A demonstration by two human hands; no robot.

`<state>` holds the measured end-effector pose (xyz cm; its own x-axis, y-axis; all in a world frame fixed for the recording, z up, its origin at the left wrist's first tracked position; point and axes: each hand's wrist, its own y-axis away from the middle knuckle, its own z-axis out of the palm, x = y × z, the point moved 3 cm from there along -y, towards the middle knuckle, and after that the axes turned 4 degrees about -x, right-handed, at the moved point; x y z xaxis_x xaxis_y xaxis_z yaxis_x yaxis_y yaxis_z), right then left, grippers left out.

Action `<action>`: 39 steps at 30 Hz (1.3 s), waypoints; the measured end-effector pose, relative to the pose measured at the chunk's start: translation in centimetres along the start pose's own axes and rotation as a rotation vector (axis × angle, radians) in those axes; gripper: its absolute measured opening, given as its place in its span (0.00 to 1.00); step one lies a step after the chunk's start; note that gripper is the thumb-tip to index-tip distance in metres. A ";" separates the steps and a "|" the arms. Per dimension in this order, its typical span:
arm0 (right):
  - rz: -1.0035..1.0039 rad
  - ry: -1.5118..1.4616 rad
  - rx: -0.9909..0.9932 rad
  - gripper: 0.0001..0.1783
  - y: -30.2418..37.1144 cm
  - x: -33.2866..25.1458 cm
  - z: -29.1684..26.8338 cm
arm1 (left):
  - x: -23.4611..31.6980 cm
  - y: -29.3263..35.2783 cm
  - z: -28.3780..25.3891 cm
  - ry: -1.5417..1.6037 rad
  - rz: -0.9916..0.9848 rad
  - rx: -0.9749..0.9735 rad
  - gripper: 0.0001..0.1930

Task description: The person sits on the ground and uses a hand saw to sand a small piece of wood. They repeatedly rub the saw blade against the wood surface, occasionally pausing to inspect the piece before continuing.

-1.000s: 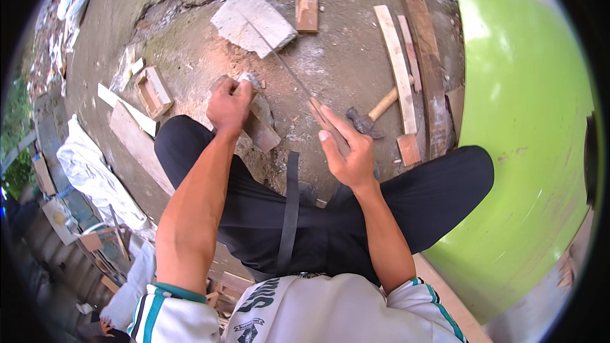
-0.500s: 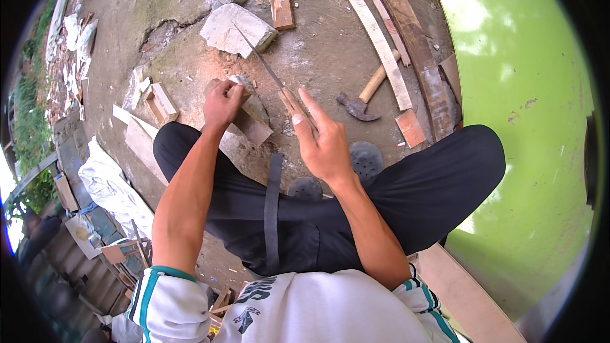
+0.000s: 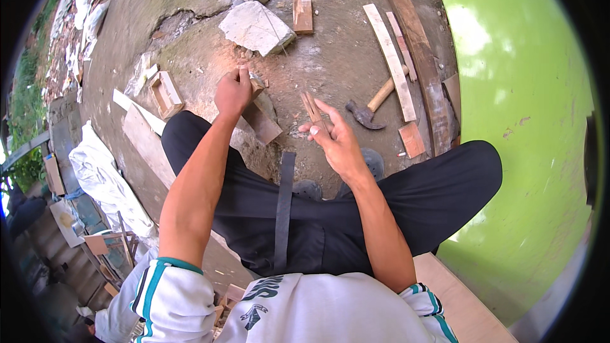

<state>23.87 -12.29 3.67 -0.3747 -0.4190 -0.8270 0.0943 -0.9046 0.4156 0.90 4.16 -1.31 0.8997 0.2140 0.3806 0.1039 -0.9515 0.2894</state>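
My left hand [image 3: 234, 92] is closed on a wooden block [image 3: 262, 122], pressing it down over a rough stone; the palm hides part of the block. My right hand [image 3: 337, 143] grips the split wooden handle of what looks like a handsaw [image 3: 311, 107], its forefinger lying along the handle. The saw's thin blade is seen almost edge-on and blurred, pointing away toward a pale stone slab [image 3: 257, 28]. Pinkish sawdust [image 3: 238, 57] lies on the ground just beyond my left hand.
A claw hammer [image 3: 372, 108] lies to the right, its handle under a pale wood strip [image 3: 389, 60]. Beyond runs a long brown plank [image 3: 416, 38] beside a bright green panel [image 3: 521, 89]. A small wooden box frame [image 3: 166, 94] and white cloth [image 3: 108, 178] are left.
My right hand and the saw handle have shifted slightly to the right, and the blade has blurred. My left hand stays on the block. The whole view has moved a little.
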 end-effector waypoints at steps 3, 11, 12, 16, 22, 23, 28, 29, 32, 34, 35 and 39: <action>0.028 -0.003 0.003 0.28 0.0 0.4 -0.2 | 0.7 0.6 -0.2 -0.139 -0.201 0.064 0.31; 0.097 0.173 0.096 0.22 -1.2 -0.2 1.8 | 0.2 0.6 0.0 -0.116 -0.235 -0.124 0.29; 0.106 0.228 0.104 0.22 -1.4 -0.1 2.4 | 0.2 0.7 0.0 -0.143 -0.274 -0.074 0.28; -0.014 0.403 0.181 0.23 -3.2 0.6 4.5 | 1.5 0.9 0.8 -0.230 -0.358 0.034 0.26; -0.017 0.392 0.172 0.22 -4.8 1.7 3.7 | 2.5 1.0 0.8 -0.231 -0.442 0.044 0.26; 0.013 0.386 0.172 0.21 -4.8 1.7 3.6 | 2.5 1.1 0.8 -0.220 -0.452 0.049 0.27; 0.142 0.359 0.152 0.20 -1.3 1.0 3.3 | 0.9 0.8 0.1 -0.200 -0.543 0.100 0.29; 0.142 0.347 0.177 0.20 -0.3 1.1 2.8 | 0.8 0.6 0.4 -0.187 -0.564 0.104 0.29; 0.112 0.366 0.170 0.19 -0.5 0.8 2.8 | -0.1 0.2 0.6 -0.129 -0.644 0.137 0.29; 0.101 0.402 0.141 0.19 -2.2 0.3 3.0 | 0.0 -0.2 0.6 -0.152 -0.682 0.101 0.29; 0.105 0.422 0.129 0.19 -3.4 0.0 2.9 | 0.4 -0.5 0.6 -0.160 -0.699 0.083 0.29; 0.061 0.396 0.093 0.19 -4.7 0.0 1.7 | 1.9 -0.1 0.2 -0.128 -0.668 0.028 0.32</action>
<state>21.87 -7.88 2.39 0.0150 -0.4856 -0.8740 0.0151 -0.8739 0.4858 2.73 4.63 -0.83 0.6812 0.7318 0.0207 0.6640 -0.6296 0.4033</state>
